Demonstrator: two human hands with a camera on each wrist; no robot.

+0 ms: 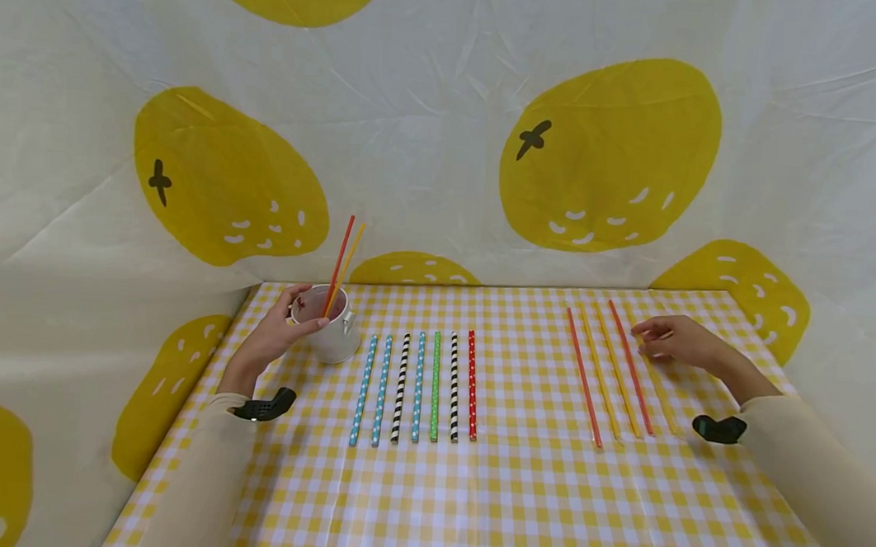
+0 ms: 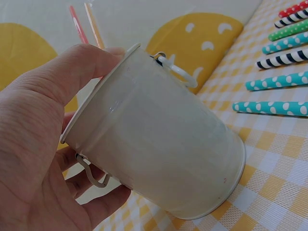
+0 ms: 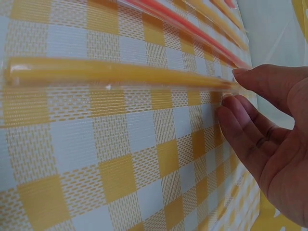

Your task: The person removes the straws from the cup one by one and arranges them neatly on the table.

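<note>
My left hand (image 1: 277, 331) grips a small white metal pail (image 2: 159, 130) by its rim, thumb on one side and fingers round the other. A red straw (image 1: 341, 256) and a yellow straw (image 1: 350, 261) stand leaning in it. My right hand (image 1: 683, 342) is at the far end of a wrapped yellow straw (image 3: 115, 72) lying on the table. Its thumb and fingertips close around that end from both sides. Left of this hand lie another red straw (image 1: 630, 366), wrapped yellow straws (image 1: 615, 369) and a further red straw (image 1: 584, 376).
Several patterned paper straws lie in a row mid-table: blue dotted (image 1: 364, 389), black striped (image 1: 401, 387), green dotted (image 1: 435, 386) and red dotted (image 1: 473, 384). A yellow checked cloth (image 1: 515, 509) covers the table. A fruit-print curtain (image 1: 428, 182) hangs behind.
</note>
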